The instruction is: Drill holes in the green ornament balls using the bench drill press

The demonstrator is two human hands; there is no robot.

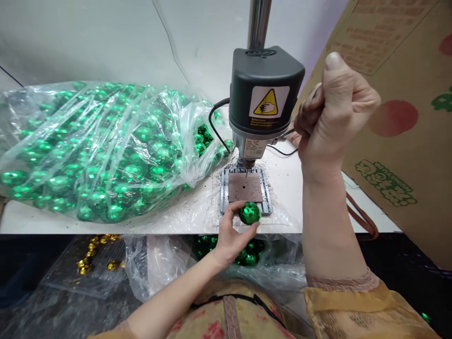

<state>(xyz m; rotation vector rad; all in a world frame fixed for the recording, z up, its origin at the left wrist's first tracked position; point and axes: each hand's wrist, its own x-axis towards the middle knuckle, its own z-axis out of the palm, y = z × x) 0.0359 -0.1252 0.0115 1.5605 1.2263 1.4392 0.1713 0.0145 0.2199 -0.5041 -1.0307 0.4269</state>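
Note:
My left hand (231, 235) pinches a shiny green faceted ball (249, 213) at the front edge of the small drill press's metal base (223, 190), just before the brown plate (245, 187) under the drill bit. My right hand (332, 117) is raised to the right of the black drill head (265, 89), closed in a fist round the press's lever handle, which is mostly hidden by the fingers.
A big clear plastic bag of green balls (99, 150) lies on the white table (293, 188) at the left. A cardboard box (406, 117) stands at the right. Below the table edge are another bag of green balls (247, 256) and a bag with gold beads (92, 256).

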